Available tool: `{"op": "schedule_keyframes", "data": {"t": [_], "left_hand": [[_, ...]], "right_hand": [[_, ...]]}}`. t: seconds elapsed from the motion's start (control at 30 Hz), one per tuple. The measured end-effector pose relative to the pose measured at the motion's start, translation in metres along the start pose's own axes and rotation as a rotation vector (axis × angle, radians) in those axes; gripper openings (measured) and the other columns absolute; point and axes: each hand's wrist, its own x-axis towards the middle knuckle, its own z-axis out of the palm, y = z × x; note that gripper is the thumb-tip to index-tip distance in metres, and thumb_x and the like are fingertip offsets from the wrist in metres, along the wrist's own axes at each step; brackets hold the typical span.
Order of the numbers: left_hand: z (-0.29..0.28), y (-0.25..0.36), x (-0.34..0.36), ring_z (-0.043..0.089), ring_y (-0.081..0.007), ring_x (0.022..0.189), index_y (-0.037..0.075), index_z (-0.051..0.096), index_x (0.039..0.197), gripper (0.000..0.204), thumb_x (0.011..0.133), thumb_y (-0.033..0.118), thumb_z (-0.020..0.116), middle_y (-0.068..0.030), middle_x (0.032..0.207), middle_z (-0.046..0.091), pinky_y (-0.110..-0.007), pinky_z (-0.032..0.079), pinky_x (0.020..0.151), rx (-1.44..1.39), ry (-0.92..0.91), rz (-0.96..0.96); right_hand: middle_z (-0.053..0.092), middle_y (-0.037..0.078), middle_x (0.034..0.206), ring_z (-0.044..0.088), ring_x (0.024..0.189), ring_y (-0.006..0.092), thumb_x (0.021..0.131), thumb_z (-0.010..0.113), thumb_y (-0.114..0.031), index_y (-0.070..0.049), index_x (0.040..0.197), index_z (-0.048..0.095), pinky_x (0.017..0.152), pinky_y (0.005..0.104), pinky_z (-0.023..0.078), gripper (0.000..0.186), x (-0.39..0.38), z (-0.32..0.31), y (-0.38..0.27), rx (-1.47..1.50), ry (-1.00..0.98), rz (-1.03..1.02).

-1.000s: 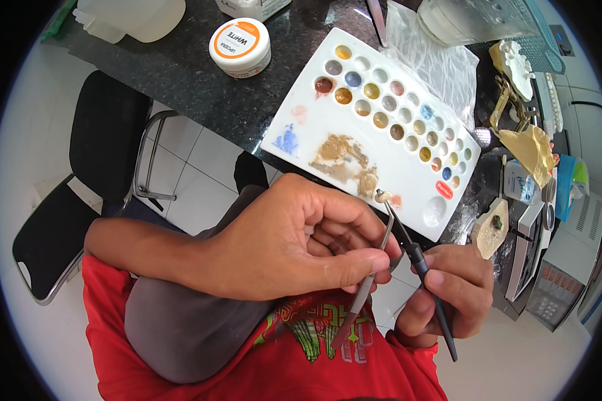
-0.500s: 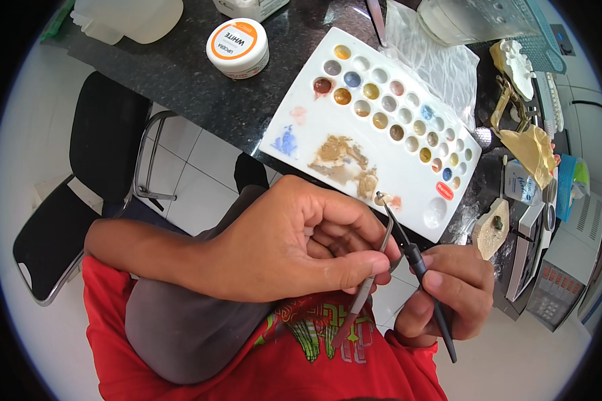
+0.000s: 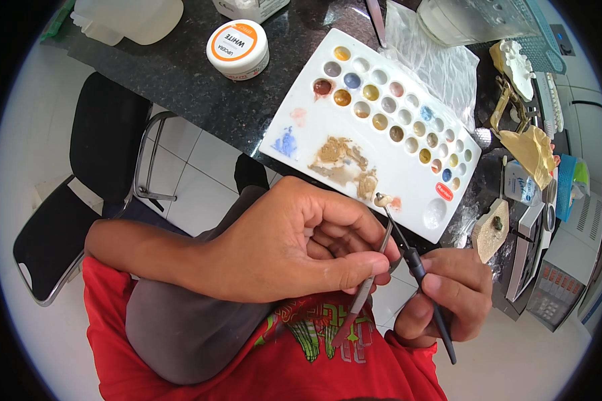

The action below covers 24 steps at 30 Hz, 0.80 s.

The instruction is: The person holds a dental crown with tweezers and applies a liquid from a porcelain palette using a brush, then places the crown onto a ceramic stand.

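Note:
My left hand (image 3: 294,244) grips slim metal tweezers (image 3: 366,289) whose tips pinch a tiny pale tooth-like piece (image 3: 382,199) just over the near edge of a white palette (image 3: 408,194). My right hand (image 3: 445,294) holds a thin dark-handled brush (image 3: 425,284), its fine tip reaching up to the same small piece. The palette carries several small wells of brown, yellow, grey and blue colour and smears of tan paste (image 3: 341,160) on its flat part. Both hands sit close together above my lap, near the table's front edge.
On the dark stone table (image 3: 194,80) stand a round white jar with an orange lid rim (image 3: 237,48), a translucent tub (image 3: 130,17), a plastic sheet (image 3: 435,60) and tools at the right (image 3: 528,154). A black chair (image 3: 80,194) stands at my left on the tiled floor.

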Motion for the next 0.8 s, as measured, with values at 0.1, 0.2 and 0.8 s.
{"op": "schedule_keyframes", "data": {"t": [0.1, 0.2, 0.8], "left_hand": [[0.0008, 0.0013, -0.0004, 0.067, -0.0189, 0.089, -0.010, 0.056, 0.101, 0.017, 0.087, 0.001, 0.060, -0.0202, 0.093, 0.067, -0.023, 0.056, 0.075, 0.000, 0.000, -0.003], [0.0001, 0.0004, 0.0000, 0.067, -0.0199, 0.090, -0.010, 0.056, 0.100, 0.017, 0.087, 0.000, 0.060, -0.0202, 0.093, 0.067, -0.024, 0.057, 0.076, -0.003, 0.002, -0.011], [0.0013, 0.0004, 0.0001, 0.067, -0.0209, 0.089, -0.011, 0.056, 0.099, 0.015, 0.087, -0.002, 0.059, -0.0209, 0.092, 0.066, -0.024, 0.057, 0.075, 0.012, 0.020, -0.002]], "right_hand": [[0.058, 0.009, 0.074, 0.061, 0.058, 0.0176, 0.065, 0.069, 0.001, -0.001, 0.089, 0.060, 0.046, 0.0242, 0.051, 0.025, 0.0003, -0.0003, -0.0007, 0.001, 0.018, -0.007], [0.058, 0.009, 0.075, 0.061, 0.058, 0.0178, 0.065, 0.070, 0.000, -0.001, 0.089, 0.060, 0.046, 0.0244, 0.051, 0.025, -0.0003, 0.0006, 0.0011, 0.004, 0.013, -0.019], [0.059, 0.009, 0.076, 0.062, 0.059, 0.0179, 0.063, 0.070, 0.002, -0.001, 0.090, 0.061, 0.046, 0.0242, 0.051, 0.029, 0.0015, -0.0006, -0.0017, -0.013, -0.008, 0.016]]}}
